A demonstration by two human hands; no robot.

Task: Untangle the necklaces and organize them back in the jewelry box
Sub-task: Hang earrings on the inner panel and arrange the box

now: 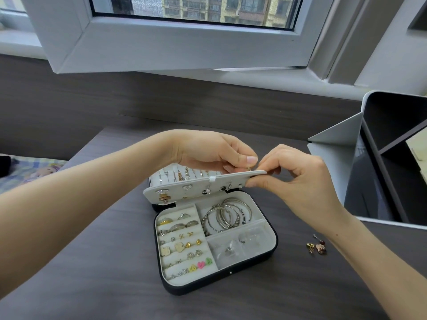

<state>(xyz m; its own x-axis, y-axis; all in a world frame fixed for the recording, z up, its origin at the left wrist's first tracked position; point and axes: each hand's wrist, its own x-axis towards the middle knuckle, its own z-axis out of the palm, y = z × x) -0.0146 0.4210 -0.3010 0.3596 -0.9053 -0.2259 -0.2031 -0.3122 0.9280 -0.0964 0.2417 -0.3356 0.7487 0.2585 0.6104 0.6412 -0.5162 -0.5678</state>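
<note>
A black jewelry box with a pale lining lies open on the dark wooden table. Its tray holds rings and stud earrings at the left, silver bangles at the top right and small clear bags below them. A grey earring panel is lifted over the box. My left hand pinches a tiny gold earring at the panel's upper right edge. My right hand pinches the panel's right end between thumb and fingers. Behind the panel, the lid shows hanging pieces; no tangled necklace is plainly visible.
A few loose earrings lie on the table to the right of the box. A white open organizer with dark compartments stands at the right edge. An open window sash hangs over the far side. Bedding shows at the left.
</note>
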